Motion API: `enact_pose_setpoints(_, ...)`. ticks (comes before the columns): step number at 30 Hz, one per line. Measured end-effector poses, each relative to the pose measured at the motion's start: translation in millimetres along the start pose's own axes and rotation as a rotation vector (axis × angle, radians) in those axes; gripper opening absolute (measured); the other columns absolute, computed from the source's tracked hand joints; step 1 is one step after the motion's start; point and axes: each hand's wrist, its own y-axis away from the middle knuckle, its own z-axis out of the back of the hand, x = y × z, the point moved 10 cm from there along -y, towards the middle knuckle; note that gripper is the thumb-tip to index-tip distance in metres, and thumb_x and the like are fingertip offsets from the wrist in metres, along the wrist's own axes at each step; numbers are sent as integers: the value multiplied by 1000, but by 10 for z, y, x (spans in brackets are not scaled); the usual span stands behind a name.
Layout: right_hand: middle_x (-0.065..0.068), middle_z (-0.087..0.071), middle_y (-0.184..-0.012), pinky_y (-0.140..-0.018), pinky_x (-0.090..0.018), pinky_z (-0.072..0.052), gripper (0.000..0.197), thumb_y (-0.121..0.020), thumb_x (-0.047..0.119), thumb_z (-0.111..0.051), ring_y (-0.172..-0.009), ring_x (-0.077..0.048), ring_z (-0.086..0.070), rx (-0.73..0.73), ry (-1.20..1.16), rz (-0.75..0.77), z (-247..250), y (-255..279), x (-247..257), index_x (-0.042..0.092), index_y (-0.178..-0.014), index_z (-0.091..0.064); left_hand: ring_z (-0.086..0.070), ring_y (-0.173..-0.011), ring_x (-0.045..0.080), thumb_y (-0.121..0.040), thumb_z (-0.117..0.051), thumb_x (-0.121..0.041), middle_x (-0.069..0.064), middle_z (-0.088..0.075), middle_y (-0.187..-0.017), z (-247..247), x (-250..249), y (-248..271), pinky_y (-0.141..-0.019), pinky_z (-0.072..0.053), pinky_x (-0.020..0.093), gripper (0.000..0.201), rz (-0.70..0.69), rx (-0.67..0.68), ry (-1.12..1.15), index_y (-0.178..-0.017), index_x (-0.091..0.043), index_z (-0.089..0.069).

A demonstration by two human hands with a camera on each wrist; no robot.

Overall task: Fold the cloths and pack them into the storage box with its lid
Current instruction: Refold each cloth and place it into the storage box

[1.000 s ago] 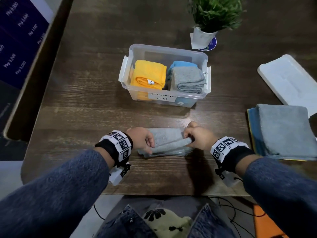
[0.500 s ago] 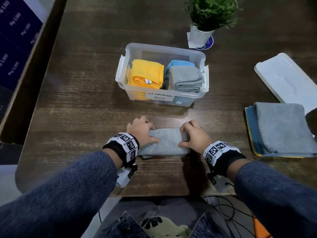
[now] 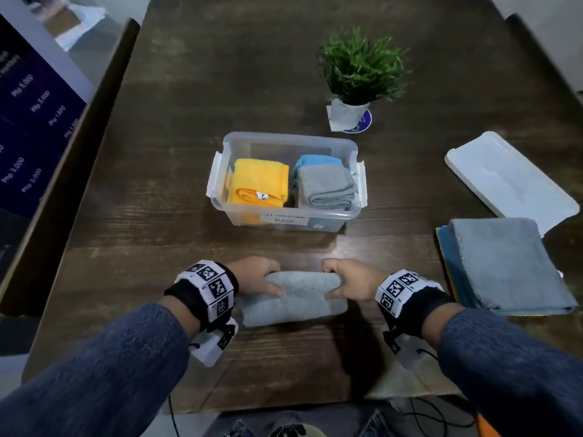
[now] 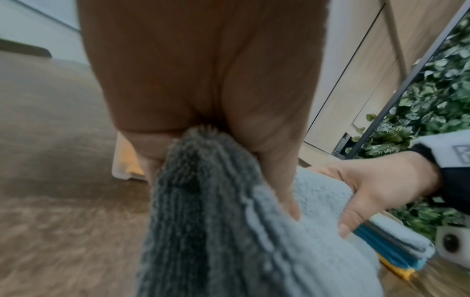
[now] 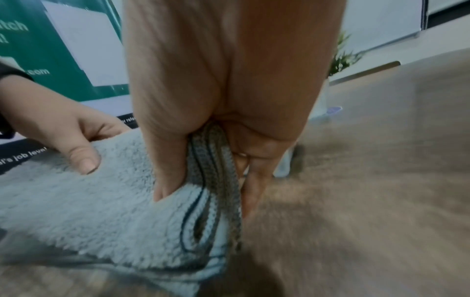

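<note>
Clearly both hands clamp the folded pale grey terry cloth [image 3: 295, 296] at lower centre: left hand [image 3: 256, 277] and right hand [image 3: 348, 279] pinch its ends, thumbs on top. Being soft, plush and many-layered, it could sag or unfold if lifted unevenly. The clear plastic storage box [image 3: 220, 175], mid-frame, looks nearly full; its flat white lid [image 3: 508, 178] lies at right.

Dark brown wood-grain tabletop [image 3: 176, 190] fills the frame; dark blue printed price board [image 3: 28, 121] stands at upper left.
</note>
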Motion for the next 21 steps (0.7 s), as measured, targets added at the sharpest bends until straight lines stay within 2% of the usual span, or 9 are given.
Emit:
enact_pose_setpoints(4,-1,-62,-98,-77,-34,-49,31,-79,24,-77,-91,-19,-60,12,-11,49,353,48,232,25,-89,-47,-59,-100,18,-87,-69,-33,0,-61,-106,379,-79,188,-78,-45,26,31,-46,-62,67,-108,-13,-59)
enact_pose_setpoints(7,9,-59,-88,-63,-18,-48,31,-78,20,-79,-80,-7,-59,-43,-142,104,778,113,448,27,-83,-49,-58,-102,16,-86,-70,-32,-5,-61,-103,741,-130,346,-83,-48,28,19,-84,-131,118,-100,-24,-59)
enact_pose_setpoints(9,9,-61,-87,-65,-17,-48,28,-77,22,-80,-79,-3,-60,-124,-232,133,1131,178,573,27,-84,-53,-57,-103,13,-88,-67,-35,-6,-61,-108,1030,-190,471,-86,-47,27,24,-113,-204,120,-108,-25,-59)
enact_pose_setpoints(10,8,-63,-89,-68,-19,-49,27,-76,25,-81,-82,-4,-62,-176,-271,145,1312,207,619,28,-87,-56,-56,-101,11,-89,-65,-36,-6,-60,-108,1177,-226,537,-83,-46,25,28,-122,-248,118,-112,-23,-58)
enact_pose_setpoints(12,5,-67,-94,-73,-23,-52,30,-74,30,-82,-86,-7,-65,-295,-321,157,1658,251,693,30,-93,-58,-56,-98,13,-91,-62,-38,-3,-60,-105,1457,-291,660,-78,-45,24,29,-120,-346,113,-111,-18,-57)
enact_pose_setpoints(14,5,-68,-92,-73,-24,-53,30,-74,29,-82,-85,-6,-66,-399,-341,175,1947,274,784,33,-92,-58,-59,-98,16,-90,-62,-40,1,-63,-105,1678,-313,738,-81,-46,29,31,-109,-442,142,-109,-15,-58)
enact_pose_setpoints(17,5,-68,-88,-73,-26,-52,29,-75,16,-79,-79,-4,-65,-514,-325,190,2200,245,912,24,-93,-58,-64,-93,16,-91,-60,-44,0,-66,-101,1862,-267,755,-81,-50,32,29,-88,-566,337,-105,-19,-58)
enact_pose_setpoints(19,0,-67,-94,-79,-33,-53,32,-73,17,-78,-86,-13,-65,-624,-255,156,2282,205,971,20,-99,-58,-63,-92,18,-94,-55,-44,1,-65,-100,1921,-249,735,-78,-51,33,25,-54,-651,449,-103,-21,-57)
enact_pose_setpoints(21,-2,-63,-102,-84,-34,-52,37,-72,23,-77,-93,-17,-63,-692,-210,183,2249,158,1102,20,-104,-58,-61,-91,21,-98,-49,-38,5,-63,-100,1959,-229,681,-75,-48,31,23,-22,-725,502,-103,-17,-55)
